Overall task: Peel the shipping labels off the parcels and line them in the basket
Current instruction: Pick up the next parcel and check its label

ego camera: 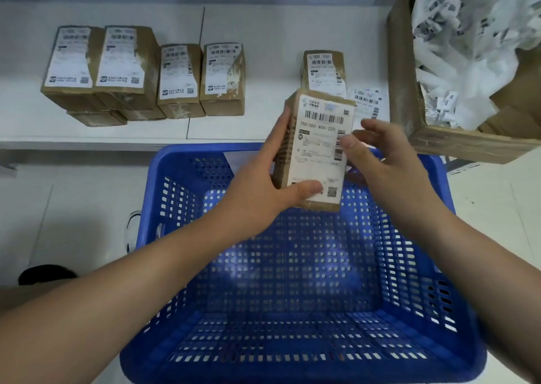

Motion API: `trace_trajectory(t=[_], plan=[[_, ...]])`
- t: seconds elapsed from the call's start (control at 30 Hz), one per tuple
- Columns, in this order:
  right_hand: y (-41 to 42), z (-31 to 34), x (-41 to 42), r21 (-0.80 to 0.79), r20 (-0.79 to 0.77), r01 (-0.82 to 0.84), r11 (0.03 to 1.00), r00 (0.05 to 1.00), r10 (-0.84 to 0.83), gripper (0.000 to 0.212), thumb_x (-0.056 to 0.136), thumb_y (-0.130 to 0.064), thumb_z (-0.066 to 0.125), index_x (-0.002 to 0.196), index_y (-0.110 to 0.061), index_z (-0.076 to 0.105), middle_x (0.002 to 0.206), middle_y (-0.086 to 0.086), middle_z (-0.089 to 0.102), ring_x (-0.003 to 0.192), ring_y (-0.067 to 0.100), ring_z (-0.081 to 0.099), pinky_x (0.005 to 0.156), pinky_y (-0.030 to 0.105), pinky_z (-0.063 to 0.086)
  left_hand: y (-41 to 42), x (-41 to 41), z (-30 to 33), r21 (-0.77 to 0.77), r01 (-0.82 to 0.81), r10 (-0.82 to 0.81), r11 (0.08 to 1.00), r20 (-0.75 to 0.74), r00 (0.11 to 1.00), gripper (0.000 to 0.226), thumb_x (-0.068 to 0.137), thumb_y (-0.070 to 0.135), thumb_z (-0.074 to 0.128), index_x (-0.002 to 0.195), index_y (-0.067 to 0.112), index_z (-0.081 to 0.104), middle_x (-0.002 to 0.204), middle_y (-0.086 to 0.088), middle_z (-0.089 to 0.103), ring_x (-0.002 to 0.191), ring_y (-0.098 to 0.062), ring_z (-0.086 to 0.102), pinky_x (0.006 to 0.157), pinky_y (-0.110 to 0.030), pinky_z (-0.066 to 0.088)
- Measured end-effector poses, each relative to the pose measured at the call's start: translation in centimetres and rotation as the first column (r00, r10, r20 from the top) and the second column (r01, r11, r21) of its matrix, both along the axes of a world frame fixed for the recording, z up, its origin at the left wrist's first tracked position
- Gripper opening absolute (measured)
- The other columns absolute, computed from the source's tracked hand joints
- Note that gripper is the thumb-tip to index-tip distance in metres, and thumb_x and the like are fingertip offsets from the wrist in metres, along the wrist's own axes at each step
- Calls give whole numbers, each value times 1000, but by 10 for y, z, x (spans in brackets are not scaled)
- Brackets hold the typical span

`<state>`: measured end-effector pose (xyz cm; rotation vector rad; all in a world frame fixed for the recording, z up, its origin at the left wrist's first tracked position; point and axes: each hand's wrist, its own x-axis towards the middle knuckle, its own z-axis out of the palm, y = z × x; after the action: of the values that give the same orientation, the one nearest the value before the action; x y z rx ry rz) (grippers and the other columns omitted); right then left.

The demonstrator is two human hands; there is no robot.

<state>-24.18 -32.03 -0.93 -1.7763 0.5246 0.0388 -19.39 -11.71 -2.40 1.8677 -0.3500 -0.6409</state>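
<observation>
Nearest the viewer, a blue perforated basket (292, 310) sits below the counter's front edge, with nothing visible on its floor. Two bare forearms reach over it from the bottom corners. On the left, the left hand (263, 190) grips a small brown parcel (285, 149), fingers curled round its left side and thumb pressed across the lower end of its white shipping label (317, 149). This parcel is held upright above the basket's far rim, its long axis running away from the viewer, label side facing up. On its right, the right hand (377, 161) hovers at the label's right edge, thumb touching or nearly touching that edge, fingers loosely curled and holding nothing. That edge is where a peel would most likely begin, so the right hand is the nearer one for it. Farther back on the white counter (263, 32), a row of labelled parcels (140, 70) stands toward the back left corner, one more parcel (323, 69) stands behind the held one, and a cardboard box (409, 120) of crumpled paper fills the right end.
</observation>
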Motion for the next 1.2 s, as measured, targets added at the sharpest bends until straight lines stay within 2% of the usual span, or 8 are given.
trace_trajectory(t=[0.17,0.27,0.37,0.53,0.77,0.87,1.0,1.2], plan=[[28,7,-22,-28,-24,-85,996,996,84,63,83,-56,71,138,-36,48,120,-24,66,102,-6,66,90,32,58,-10,-14,-3,24,26,-28,999,80,996,116,87,37,82,160,52,-6,147,33,48,132,5,53,109,-37,52],[30,3,-35,14,-28,-77,997,997,77,67,80,-46,80,138,-36,47,119,-23,67,106,-2,67,90,37,60,-15,-28,-6,53,109,-113,993,90,989,123,82,49,82,158,52,-15,159,21,40,143,-4,43,115,-46,45],[24,-6,-50,33,-29,-72,997,997,73,78,75,-36,87,140,-30,44,121,-17,67,109,3,67,92,42,60,-16,-43,0,161,230,-239,960,40,970,128,80,53,83,152,58,-23,166,10,25,148,-9,32,121,-44,36],[19,-28,-66,-82,-116,-71,994,991,61,85,74,-27,89,144,-26,39,123,-15,61,112,9,64,94,46,57,-6,-50,2,314,365,-382,877,-6,924,120,87,50,79,156,52,-19,169,13,16,148,-15,36,118,-42,41],[30,-64,-59,-151,-208,-214,965,961,180,78,72,-25,91,127,-37,37,121,-11,58,109,15,61,79,44,61,64,21,-15,664,52,-342,746,314,886,77,97,53,63,161,29,30,162,2,33,146,-21,37,113,-39,40],[45,-88,-46,-143,-219,-261,955,949,227,79,71,-27,91,129,-35,38,123,-10,57,112,12,58,77,32,59,104,63,-42,772,-29,-400,636,362,842,75,99,55,59,161,24,31,166,-7,27,153,-26,24,123,-45,30],[75,-134,-29,-110,-291,-303,947,920,261,93,56,-51,88,133,-41,38,125,-11,57,113,18,60,82,49,62,133,108,-79,834,-16,-549,552,378,746,73,103,53,50,164,24,22,172,-7,17,159,-26,9,129,-45,16],[125,-219,-6,-69,-407,-352,934,864,295,93,50,-56,85,127,-39,37,122,-6,57,108,23,62,74,49,63,142,142,-128,835,20,-650,550,412,639,57,109,38,43,162,26,28,166,-10,30,153,-30,28,125,-48,27]])
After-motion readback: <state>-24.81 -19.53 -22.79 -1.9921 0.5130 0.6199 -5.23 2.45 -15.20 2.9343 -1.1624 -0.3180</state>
